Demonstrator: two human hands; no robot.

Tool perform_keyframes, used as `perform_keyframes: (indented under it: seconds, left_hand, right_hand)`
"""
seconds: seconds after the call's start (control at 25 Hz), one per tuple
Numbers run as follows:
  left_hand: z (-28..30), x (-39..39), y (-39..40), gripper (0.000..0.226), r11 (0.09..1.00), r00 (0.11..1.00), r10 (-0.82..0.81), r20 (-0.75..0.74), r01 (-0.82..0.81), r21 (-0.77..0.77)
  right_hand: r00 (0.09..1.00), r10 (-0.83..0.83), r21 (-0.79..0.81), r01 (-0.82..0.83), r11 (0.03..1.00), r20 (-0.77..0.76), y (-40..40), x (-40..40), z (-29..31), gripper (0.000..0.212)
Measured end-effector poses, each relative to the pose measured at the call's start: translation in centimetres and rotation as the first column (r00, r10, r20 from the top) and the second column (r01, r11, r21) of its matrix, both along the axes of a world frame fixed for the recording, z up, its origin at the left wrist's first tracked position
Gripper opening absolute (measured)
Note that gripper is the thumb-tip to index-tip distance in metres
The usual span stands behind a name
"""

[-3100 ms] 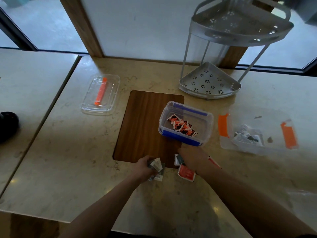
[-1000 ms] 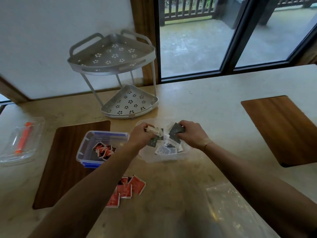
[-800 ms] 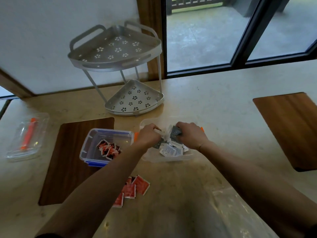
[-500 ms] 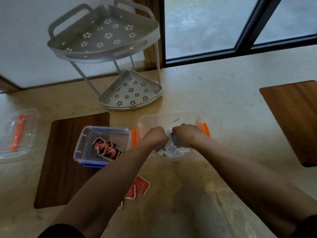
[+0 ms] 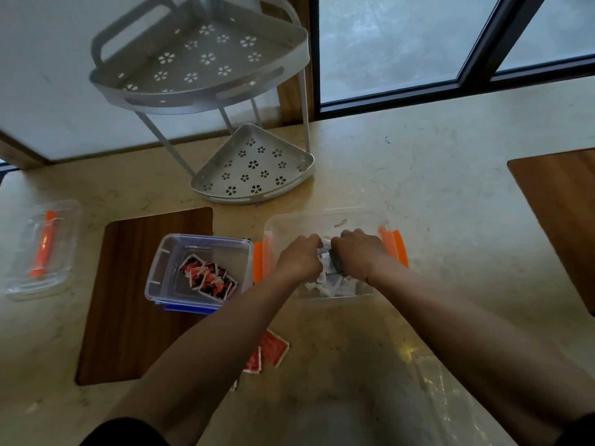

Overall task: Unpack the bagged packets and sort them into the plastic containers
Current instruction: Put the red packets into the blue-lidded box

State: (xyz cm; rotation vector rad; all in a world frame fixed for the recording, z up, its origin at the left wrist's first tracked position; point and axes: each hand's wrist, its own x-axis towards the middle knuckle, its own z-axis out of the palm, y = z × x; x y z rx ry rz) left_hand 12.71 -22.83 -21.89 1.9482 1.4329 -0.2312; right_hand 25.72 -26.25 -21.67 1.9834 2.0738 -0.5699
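On the table, near edge: flat red square packets point(image 5: 272, 350) lie loose, at 7 o'clock from both hands.
Left hand point(image 5: 299, 260): nearer them, fingers curled, hold unclear.
Right hand point(image 5: 360, 252): pinching grey-white paper packets point(image 5: 335, 280).
Farther: clear plastic container with orange clips point(image 5: 391, 244), under both hands.

Single head-worn view, wide angle, looking forward and steeply down over the counter point(image 5: 418, 175); forearms enter from bottom edge; window point(image 5: 386, 43) along top.
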Motion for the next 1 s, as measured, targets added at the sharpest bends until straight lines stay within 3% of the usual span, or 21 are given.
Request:
perform_keyframes:
  seconds: [0.32, 0.72, 1.0]
  left_hand:
    - [3.9, -1.1, -2.8, 0.046, 0.992, 0.993, 0.025, 0.115, -0.038, 0.117]
    - [7.6, -10.4, -6.6, 0.030, 0.945, 0.943, 0.105, 0.316, -0.193, 0.263]
    - [5.6, -19.0, -8.5, 0.022, 0.946, 0.944, 0.116, 0.309, -0.200, 0.257]
  right_hand:
    - [0.994, -0.063, 0.163, 0.076, 0.984, -0.085, -2.8, 0.1, 3.2, 0.047]
    - [0.982, 0.097, 0.426, -0.019, 0.904, -0.163, -8.7, -5.9, 6.9, 0.033]
    - [0.977, 0.173, 0.429, -0.103, 0.897, -0.128, -10.9, -13.5, 6.5, 0.029]
